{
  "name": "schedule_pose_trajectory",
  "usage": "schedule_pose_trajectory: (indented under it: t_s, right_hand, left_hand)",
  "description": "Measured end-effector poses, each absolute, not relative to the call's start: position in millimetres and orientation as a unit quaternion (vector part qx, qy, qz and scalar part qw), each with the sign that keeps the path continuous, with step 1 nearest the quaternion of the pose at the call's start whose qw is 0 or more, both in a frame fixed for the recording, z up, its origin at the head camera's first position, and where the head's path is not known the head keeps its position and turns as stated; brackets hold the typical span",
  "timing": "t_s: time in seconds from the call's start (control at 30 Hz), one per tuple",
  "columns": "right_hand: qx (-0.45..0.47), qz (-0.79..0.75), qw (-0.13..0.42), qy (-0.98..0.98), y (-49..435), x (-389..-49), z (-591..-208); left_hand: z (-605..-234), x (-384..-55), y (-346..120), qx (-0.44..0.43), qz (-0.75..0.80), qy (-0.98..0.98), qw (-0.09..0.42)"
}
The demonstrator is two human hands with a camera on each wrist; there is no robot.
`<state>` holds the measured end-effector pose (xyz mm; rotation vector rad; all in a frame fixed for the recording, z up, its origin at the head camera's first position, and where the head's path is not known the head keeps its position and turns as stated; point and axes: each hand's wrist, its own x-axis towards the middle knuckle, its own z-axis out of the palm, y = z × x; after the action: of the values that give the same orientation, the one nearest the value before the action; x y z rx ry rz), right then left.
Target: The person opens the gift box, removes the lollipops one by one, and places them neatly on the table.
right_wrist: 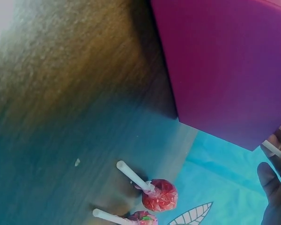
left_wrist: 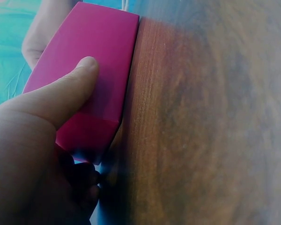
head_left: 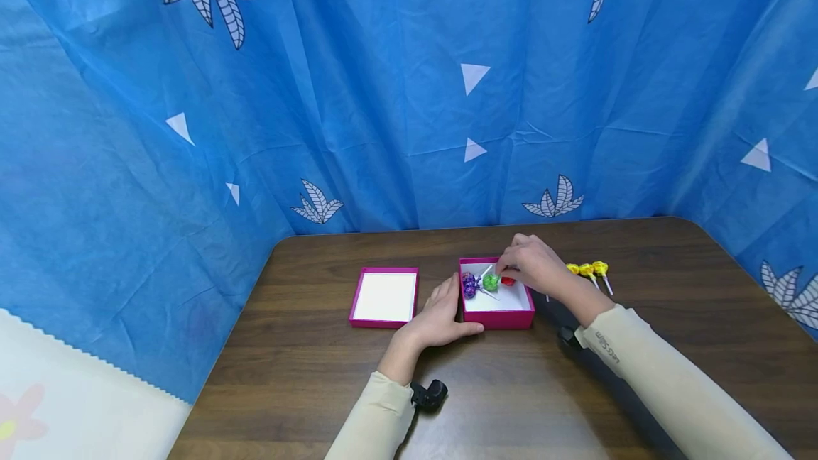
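Observation:
A magenta box (head_left: 498,319) with a white inside stands on the table. Purple lollipops (head_left: 469,289), a green lollipop (head_left: 491,282) and a red lollipop (head_left: 508,281) are in it. My left hand (head_left: 439,318) rests against the box, fingers along its left side and thumb (left_wrist: 75,89) on the front wall. Over the box's right part, my right hand (head_left: 533,265) pinches a lollipop by its white stick (right_wrist: 272,149). Which lollipop that stick belongs to is hard to tell, since the fingers cover part of it.
The box's lid (head_left: 385,297) lies inside up to the left. Several lollipops lie right of the box, with yellow ones (head_left: 600,267) in the head view and a red-wrapped one (right_wrist: 160,195) in the right wrist view. A blue curtain (head_left: 409,91) hangs behind the wooden table (head_left: 287,360).

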<state>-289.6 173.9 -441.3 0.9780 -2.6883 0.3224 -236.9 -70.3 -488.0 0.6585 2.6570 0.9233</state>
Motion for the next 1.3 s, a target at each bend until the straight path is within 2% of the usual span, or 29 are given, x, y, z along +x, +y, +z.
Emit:
schedule_pose_trajectory:
  t_s: [0.4, 0.8, 1.03, 1.3]
  right_hand:
    - [0.291, 0.171, 0.135, -0.932, 183.4, -273.9, -431.4]
    - [0.185, 0.255, 0.227, -0.922, 208.7, -244.9, -428.4]
    - [0.101, 0.276, 0.229, -0.928, 225.5, -219.0, -430.6]
    - [0.045, 0.291, 0.264, -0.918, 250.0, -200.6, -444.8]
  left_hand:
    - [-487.9, -236.5, -68.0, 0.229, 0.311, 0.914, 0.125]
    - [-487.0, -236.4, -66.5, 0.233, 0.309, 0.913, 0.126]
    - [-485.6, -235.5, -67.1, 0.232, 0.309, 0.914, 0.123]
    - [-485.3, -235.8, -67.8, 0.231, 0.309, 0.914, 0.122]
